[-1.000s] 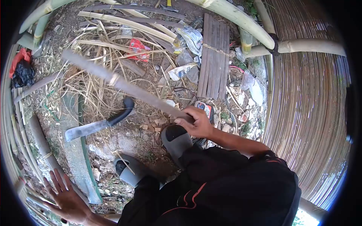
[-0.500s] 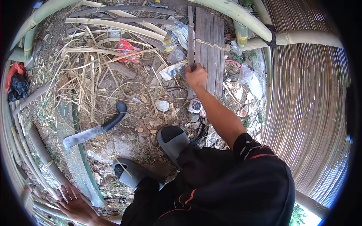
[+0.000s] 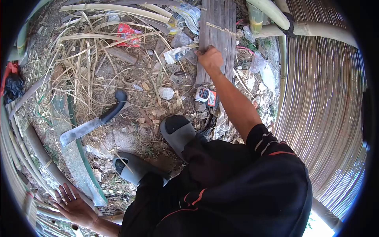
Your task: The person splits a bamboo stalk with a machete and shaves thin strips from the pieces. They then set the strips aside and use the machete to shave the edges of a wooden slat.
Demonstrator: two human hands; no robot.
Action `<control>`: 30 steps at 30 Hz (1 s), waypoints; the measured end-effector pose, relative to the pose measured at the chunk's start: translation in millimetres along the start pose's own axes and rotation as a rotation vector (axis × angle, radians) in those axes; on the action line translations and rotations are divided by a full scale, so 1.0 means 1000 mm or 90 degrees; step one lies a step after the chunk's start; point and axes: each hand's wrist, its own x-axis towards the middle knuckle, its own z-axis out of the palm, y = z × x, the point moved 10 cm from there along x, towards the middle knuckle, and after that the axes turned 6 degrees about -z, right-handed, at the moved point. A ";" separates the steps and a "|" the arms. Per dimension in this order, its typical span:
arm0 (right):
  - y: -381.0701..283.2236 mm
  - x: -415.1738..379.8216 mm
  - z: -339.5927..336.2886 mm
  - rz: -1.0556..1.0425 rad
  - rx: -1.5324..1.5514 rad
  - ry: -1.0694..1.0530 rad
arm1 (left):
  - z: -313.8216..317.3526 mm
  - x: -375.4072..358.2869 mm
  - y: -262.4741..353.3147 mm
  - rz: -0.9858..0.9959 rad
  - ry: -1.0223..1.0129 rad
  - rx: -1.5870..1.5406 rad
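Note:
My right hand [image 3: 211, 59] is closed around the left edge of a stack of long flat brown slats [image 3: 223, 43], most likely on the outermost slat; the fingertips are partly hidden. A pale strip [image 3: 221, 28] ties across the slats. Just below the stack lies a tape measure [image 3: 203, 93] with a small red and white box [image 3: 212, 98] beside it. At the lower left, my left hand [image 3: 74, 207] is open, palm up and fingers spread, holding nothing. Ahead of it on the ground lies a machete [image 3: 87, 127] with a dark curved handle.
Thin shavings [image 3: 85, 71] and split bamboo strips [image 3: 118, 8] litter the ground at the upper left. A green-edged board [image 3: 79, 158] lies under the machete blade. Bamboo poles [image 3: 327, 34] and a slatted screen [image 3: 319, 106] stand on the right. My shoes [image 3: 177, 134] are in the middle.
The outer slat stood slightly apart from the stack before; now it sits against it, my right hand still at its edge. The view has shifted a little. My left hand stays open.

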 end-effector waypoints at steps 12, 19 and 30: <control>-0.010 -0.006 0.001 -0.024 -0.006 0.034 | -0.035 0.021 -0.006 0.006 -0.087 -0.030; -0.015 -0.012 -0.005 -0.045 -0.031 0.067 | -0.031 0.016 -0.013 -0.035 -0.081 -0.018; -0.024 -0.013 0.002 -0.145 -0.076 0.089 | -0.041 0.023 -0.015 -0.022 -0.120 -0.023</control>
